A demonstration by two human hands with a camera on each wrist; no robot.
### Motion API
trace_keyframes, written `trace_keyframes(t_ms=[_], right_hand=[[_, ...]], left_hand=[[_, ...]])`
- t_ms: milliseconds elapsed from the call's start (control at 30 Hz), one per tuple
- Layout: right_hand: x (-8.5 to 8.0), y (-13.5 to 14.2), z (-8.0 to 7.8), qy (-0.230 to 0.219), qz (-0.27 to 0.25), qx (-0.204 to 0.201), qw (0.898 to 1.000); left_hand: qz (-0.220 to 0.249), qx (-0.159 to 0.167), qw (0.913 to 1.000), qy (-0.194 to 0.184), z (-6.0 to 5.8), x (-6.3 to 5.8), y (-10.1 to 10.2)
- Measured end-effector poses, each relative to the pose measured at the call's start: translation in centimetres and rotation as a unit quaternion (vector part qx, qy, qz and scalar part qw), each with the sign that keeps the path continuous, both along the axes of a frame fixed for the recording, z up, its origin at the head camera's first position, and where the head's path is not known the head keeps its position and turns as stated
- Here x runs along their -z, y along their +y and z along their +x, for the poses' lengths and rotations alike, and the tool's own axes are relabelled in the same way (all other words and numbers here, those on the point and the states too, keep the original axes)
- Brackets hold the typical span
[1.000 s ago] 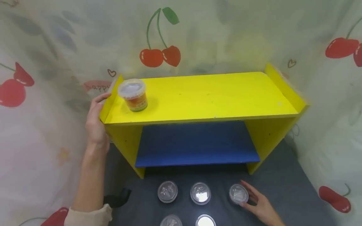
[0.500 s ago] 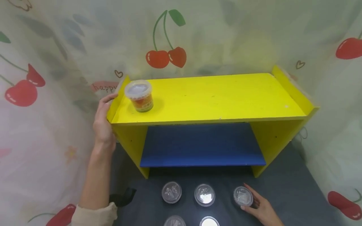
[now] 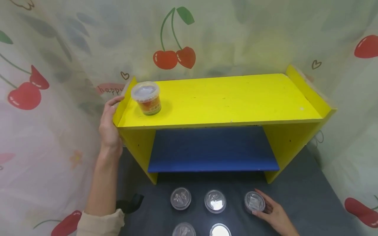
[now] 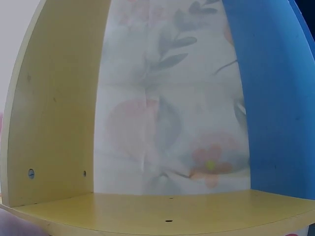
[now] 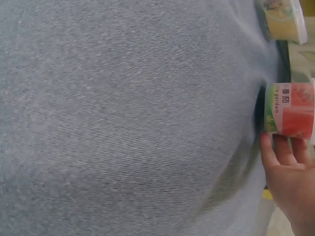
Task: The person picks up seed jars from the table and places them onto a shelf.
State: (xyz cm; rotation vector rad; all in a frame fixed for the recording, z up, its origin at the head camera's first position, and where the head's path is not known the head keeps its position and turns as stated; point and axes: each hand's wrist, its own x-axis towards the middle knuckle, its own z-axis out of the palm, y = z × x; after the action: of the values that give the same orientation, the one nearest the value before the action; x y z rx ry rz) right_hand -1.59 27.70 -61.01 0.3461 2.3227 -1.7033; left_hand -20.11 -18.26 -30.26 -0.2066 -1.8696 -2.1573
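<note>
In the head view, my left hand [image 3: 110, 126] grips the left side panel of a yellow shelf unit [image 3: 230, 98], fingers over its upper edge. A blurred bit of hand [image 4: 19, 227] shows at the lower left corner of the left wrist view. At lower right, my right hand [image 3: 274, 214] holds a small lidded plastic cup [image 3: 254, 201] between thumb and fingers, on the dark cloth. The right wrist view shows this cup's red tomato label [image 5: 290, 109], with fingertips [image 5: 268, 142] against its side. Another lidded cup [image 3: 147, 98] stands on the top shelf's left end.
Several more lidded cups, such as this one [image 3: 180, 198] and this glaring one [image 3: 215, 201], stand in rows on the dark cloth [image 3: 304, 193]. A blue shelf board [image 3: 212, 150] spans the unit's lower part. A cherry-print curtain [image 3: 236, 39] hangs behind and beside it.
The head view has shifted slightly, so the scene sits a little further right. Both hands keep their holds, the left on the shelf unit and the right on the cup.
</note>
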Motion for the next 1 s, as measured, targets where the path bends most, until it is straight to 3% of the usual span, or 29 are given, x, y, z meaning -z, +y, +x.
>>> trace_keyframes(t_ms=[100, 333, 600, 1000], right_hand=[[-0.5, -0.1, -0.1, 0.010, 0.000, 0.002, 1.000], [-2.1, 0.0, -0.3, 0.078, -0.019, 0.006, 0.997], [-4.2, -0.5, -1.2, 0.177, -0.053, -0.037, 0.982], [-8.5, -1.8, -2.1, 0.223, -0.047, -0.074, 0.971]], left_hand=[[0.009, 0.001, 1.0000, 0.002, -0.1, 0.1, 0.1], [0.017, 0.003, 0.9998, 0.011, -0.2, 0.2, 0.2], [0.009, -0.003, 0.9998, 0.016, -0.1, 0.0, 0.0], [-0.006, -0.003, 0.9999, 0.014, -0.1, 0.1, 0.1]])
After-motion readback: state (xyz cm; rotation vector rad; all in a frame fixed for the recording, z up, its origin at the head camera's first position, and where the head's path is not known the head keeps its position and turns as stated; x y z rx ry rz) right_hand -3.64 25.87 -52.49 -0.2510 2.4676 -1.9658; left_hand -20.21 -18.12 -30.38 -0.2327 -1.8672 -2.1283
